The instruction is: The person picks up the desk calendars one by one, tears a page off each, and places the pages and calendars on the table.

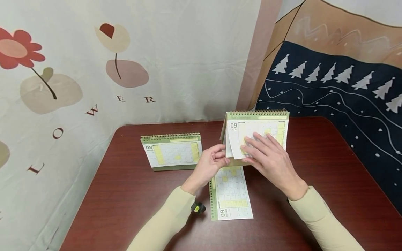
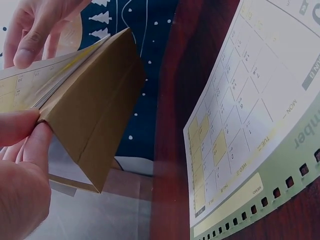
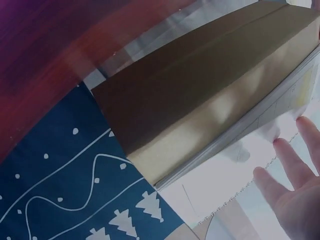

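A dark red wood-grain table (image 1: 110,195) spans the head view's lower part; a pale flower-print cloth (image 1: 194,62) hangs upper left, a navy-and-tan tree-patterned cloth (image 1: 345,90) upper right.

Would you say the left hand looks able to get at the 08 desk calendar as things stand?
Probably yes: nothing visible blocks the left hand from the 08 desk calendar, though that hand grips the 09 desk calendar now.
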The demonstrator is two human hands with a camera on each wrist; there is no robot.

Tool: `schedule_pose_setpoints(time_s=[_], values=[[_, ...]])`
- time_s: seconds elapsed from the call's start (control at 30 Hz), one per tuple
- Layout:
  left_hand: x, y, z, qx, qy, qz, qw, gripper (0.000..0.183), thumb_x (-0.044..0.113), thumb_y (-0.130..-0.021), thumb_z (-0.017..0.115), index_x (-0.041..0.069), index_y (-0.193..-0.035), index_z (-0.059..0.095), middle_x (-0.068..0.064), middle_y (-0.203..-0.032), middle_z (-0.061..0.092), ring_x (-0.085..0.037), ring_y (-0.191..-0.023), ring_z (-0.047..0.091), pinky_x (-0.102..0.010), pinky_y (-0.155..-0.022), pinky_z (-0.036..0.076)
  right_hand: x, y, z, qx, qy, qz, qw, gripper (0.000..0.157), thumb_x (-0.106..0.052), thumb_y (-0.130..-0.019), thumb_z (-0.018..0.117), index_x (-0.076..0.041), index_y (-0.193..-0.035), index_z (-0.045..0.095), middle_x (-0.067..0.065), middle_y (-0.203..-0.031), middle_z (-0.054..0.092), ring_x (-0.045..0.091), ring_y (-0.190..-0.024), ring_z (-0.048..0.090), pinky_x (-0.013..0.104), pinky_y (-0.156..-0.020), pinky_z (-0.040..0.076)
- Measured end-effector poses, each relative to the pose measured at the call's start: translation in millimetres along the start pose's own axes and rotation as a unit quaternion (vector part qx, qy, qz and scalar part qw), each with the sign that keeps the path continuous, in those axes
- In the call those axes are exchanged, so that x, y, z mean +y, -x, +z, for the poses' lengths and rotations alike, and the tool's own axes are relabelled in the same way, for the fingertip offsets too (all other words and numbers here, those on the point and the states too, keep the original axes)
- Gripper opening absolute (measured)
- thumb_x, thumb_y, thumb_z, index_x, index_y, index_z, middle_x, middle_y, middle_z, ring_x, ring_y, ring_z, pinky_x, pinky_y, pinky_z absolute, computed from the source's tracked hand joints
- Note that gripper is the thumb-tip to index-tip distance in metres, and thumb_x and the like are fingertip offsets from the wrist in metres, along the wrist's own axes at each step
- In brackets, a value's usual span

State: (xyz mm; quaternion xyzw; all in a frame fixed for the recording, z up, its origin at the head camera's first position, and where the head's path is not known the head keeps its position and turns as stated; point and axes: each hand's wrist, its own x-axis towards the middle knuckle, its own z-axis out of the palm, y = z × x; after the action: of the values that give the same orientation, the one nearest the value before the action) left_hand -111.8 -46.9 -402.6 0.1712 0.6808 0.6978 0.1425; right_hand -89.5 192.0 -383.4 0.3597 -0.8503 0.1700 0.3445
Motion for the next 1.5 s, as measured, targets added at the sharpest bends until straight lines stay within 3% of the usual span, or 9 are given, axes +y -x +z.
schedule_pose_setpoints(time_s=[0.3,0.5,0.73,1.03,1.23,1.3,1.43,1.5], values=[[-1.0,1.3,-1.7,0.005,-0.001,0.003,1.0,0.041,-0.011,-0.094,0.061,-0.007,-0.134,0.059,-0.025,-0.125,0.07,-0.028,-0.109,0.071,-0.034,-0.092,0.058,-5,-1,-0.6,0.066,-0.007,-0.048,0.997,0.034,-0.034,-0.106,0.059,-0.009,-0.122,0.077,0.01,-0.125,0.073,0.032,-0.116,0.069,0.048,-0.107,0.049],[1.1,3.4,-1.1,0.011,0.0,-0.001,0.9999,0.042,-0.012,-0.094,0.061,-0.009,-0.135,0.058,-0.027,-0.126,0.069,-0.029,-0.109,0.071,-0.034,-0.092,0.058,-8,-5,-2.9,0.118,-0.021,-0.053,0.991,0.032,-0.03,-0.106,0.061,-0.004,-0.112,0.079,0.01,-0.11,0.078,0.028,-0.1,0.075,0.039,-0.103,0.053],[2.3,4.2,-0.9,0.012,-0.008,0.006,0.9999,0.043,-0.013,-0.094,0.061,-0.008,-0.136,0.058,-0.027,-0.126,0.069,-0.027,-0.108,0.071,-0.035,-0.094,0.057,-12,-12,-8.4,0.164,-0.064,-0.015,0.984,0.033,-0.029,-0.105,0.063,-0.001,-0.104,0.079,0.011,-0.099,0.078,0.026,-0.085,0.075,0.021,-0.101,0.05],[-0.2,4.0,-1.5,0.023,-0.019,0.009,0.9995,0.042,-0.012,-0.094,0.061,-0.009,-0.136,0.058,-0.027,-0.126,0.068,-0.033,-0.11,0.07,-0.036,-0.096,0.057,-15,-16,-16.6,0.184,-0.083,0.041,0.978,0.035,-0.03,-0.104,0.064,0.002,-0.099,0.078,0.013,-0.093,0.077,0.029,-0.08,0.073,0.014,-0.099,0.047],[-1.2,3.9,-1.3,0.029,-0.028,0.022,0.9989,0.041,-0.011,-0.094,0.06,-0.01,-0.135,0.057,-0.028,-0.125,0.068,-0.035,-0.11,0.071,-0.036,-0.095,0.057,-15,-21,-30.2,0.187,-0.094,0.109,0.972,0.042,-0.035,-0.103,0.065,0.005,-0.098,0.078,0.018,-0.095,0.077,0.031,-0.082,0.073,0.012,-0.095,0.048],[-0.9,4.0,-1.2,0.033,-0.032,0.025,0.9986,0.04,-0.011,-0.094,0.06,-0.011,-0.134,0.058,-0.028,-0.124,0.069,-0.035,-0.109,0.071,-0.036,-0.095,0.057,-15,-23,-36.1,0.185,-0.101,0.136,0.968,0.036,-0.029,-0.101,0.069,0.006,-0.099,0.077,0.018,-0.096,0.077,0.023,-0.085,0.074,0.012,-0.093,0.049],[-1.4,4.3,-1.3,0.043,-0.04,0.024,0.998,0.038,-0.01,-0.095,0.061,-0.011,-0.133,0.059,-0.028,-0.122,0.07,-0.035,-0.109,0.071,-0.035,-0.093,0.058,-14,-28,-44.6,0.185,-0.116,0.18,0.959,0.013,-0.002,-0.089,0.079,0.005,-0.099,0.078,0.018,-0.098,0.077,-0.002,-0.091,0.068,0.011,-0.088,0.051],[-2.0,4.1,-1.2,0.046,-0.042,0.023,0.9978,0.038,-0.009,-0.095,0.061,-0.01,-0.133,0.059,-0.027,-0.122,0.07,-0.034,-0.109,0.071,-0.034,-0.092,0.058,-13,-30,-47.5,0.189,-0.119,0.193,0.956,0.019,0.01,-0.081,0.081,0.005,-0.098,0.078,0.018,-0.097,0.077,-0.01,-0.092,0.064,0.011,-0.086,0.051]])
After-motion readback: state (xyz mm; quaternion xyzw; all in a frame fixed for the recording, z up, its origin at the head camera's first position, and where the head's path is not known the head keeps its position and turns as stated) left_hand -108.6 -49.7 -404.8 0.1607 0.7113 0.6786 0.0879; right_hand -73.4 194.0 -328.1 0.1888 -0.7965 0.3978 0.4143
